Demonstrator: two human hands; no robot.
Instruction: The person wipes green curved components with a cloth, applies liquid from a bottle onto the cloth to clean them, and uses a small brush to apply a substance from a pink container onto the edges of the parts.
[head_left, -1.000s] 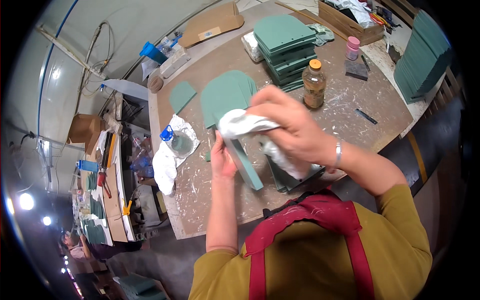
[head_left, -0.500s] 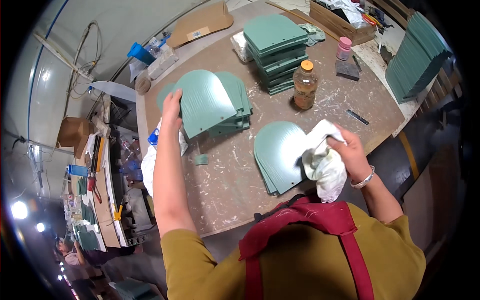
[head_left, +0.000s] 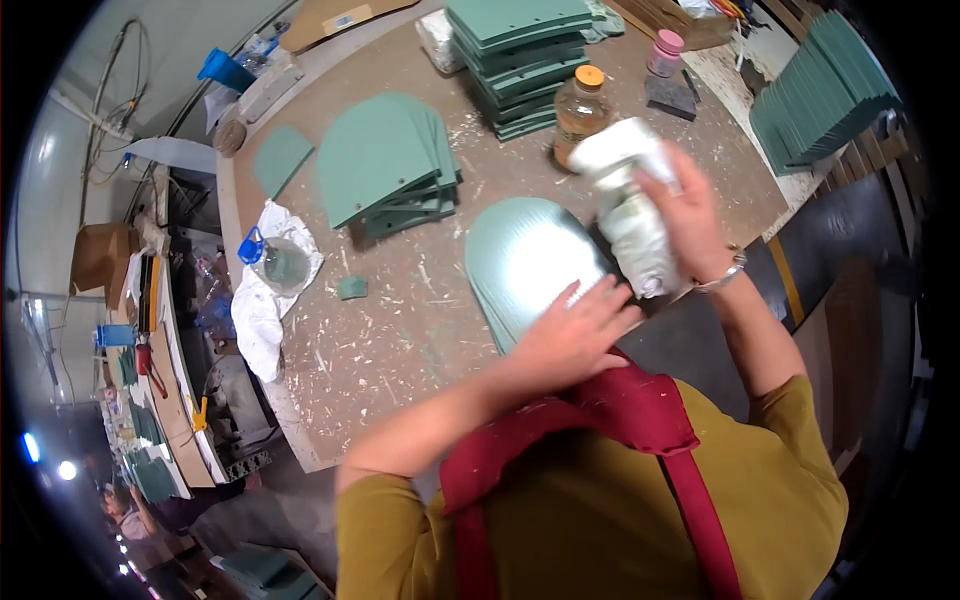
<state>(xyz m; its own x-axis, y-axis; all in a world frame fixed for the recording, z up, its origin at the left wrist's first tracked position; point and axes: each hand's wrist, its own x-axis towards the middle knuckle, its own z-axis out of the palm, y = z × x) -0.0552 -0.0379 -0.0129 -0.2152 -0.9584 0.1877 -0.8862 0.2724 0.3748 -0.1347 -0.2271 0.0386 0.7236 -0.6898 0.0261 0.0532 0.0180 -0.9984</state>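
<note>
Brown table [head_left: 350, 350]: scratched all over, with white specks; the person's arm and body hide some of its near side from me.
Tall green stack [head_left: 515, 85]: many boards piled up at the far side; I see its top cut off.
Green boards [head_left: 525, 245]: on the table, right in front of the person; one end round, smooth, with a big white shine that hides the top one's middle; a hand covers the near edge.
White cloth [head_left: 630, 215]: bunched up, a bit blurry, hanging past the boards' right side.
Right hand [head_left: 692, 215]: fingers closed tight on the cloth; its folds hide some fingertips.
Left hand [head_left: 575, 335]: blurry, fingers spread over the near edge; I can't tell how hard they press.
Bottle [head_left: 580, 105]: orange cap; cloth covers its low part.
</note>
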